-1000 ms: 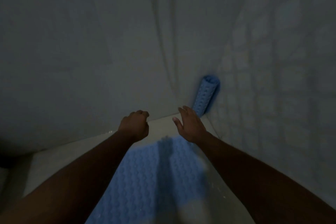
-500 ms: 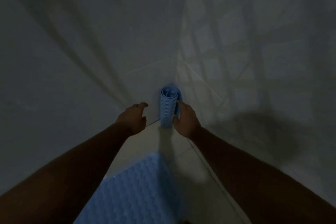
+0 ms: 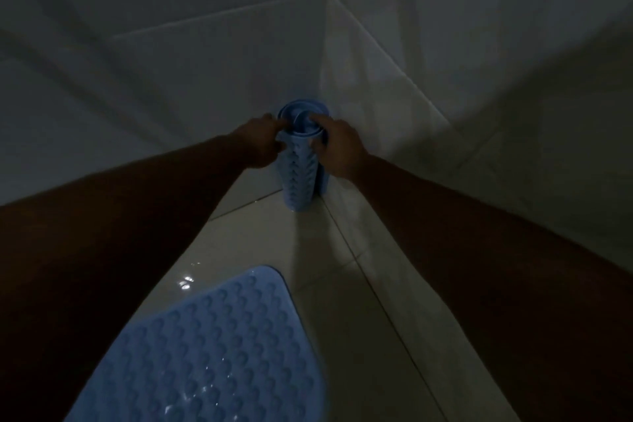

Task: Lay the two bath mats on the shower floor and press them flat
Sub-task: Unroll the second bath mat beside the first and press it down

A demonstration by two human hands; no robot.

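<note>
A blue bath mat (image 3: 219,349) with a bumpy surface lies flat on the pale tiled shower floor (image 3: 342,267) in the near left of the head view. A second blue mat, rolled into a tube (image 3: 298,175), stands upright in the far corner where two walls meet. My left hand (image 3: 261,140) pinches the roll's loose outer edge near the top. My right hand (image 3: 337,147) grips the top of the roll from the right, with a finger over the rim. The light is dim.
Tiled walls (image 3: 171,62) close in on the left and right (image 3: 479,79) and meet just behind the roll. Wet gleams (image 3: 186,281) show on the floor by the flat mat's far edge.
The view has moved closer to the corner. Both hands went from beside the roll to holding its top: the left has closed on the outer edge, the right has risen to the rim.
</note>
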